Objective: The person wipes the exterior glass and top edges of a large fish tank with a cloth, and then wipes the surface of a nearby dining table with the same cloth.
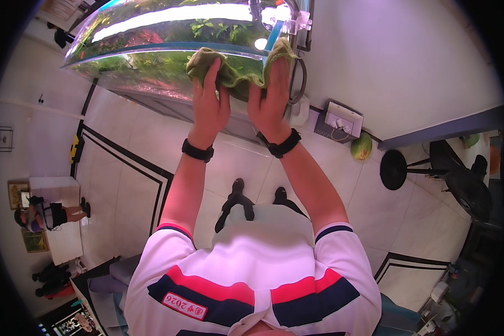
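A green cloth (243, 80) is spread between both hands against the front glass of a planted aquarium (151, 75), near its right corner. My left hand (210, 103) presses the bunched left end of the cloth, thumb and fingers partly spread. At the corner, my right hand (273, 98) has its fingers on the cloth's raised right end. Part of each hand's fingertips is covered by the cloth. Above the right hand are a clear pipe fitting (298, 23) and a grey hose (303, 80). Plants and a bright light reflection show in the tank.
Right of the tank stand a white plastic container (300, 111), a paper bag (340, 119) and a watermelon (361, 146) by the wall. A black round-based chair (393, 169) is farther right. Another person (50, 212) stands far left beside a white cabinet (63, 243). A sofa (113, 285) is behind.
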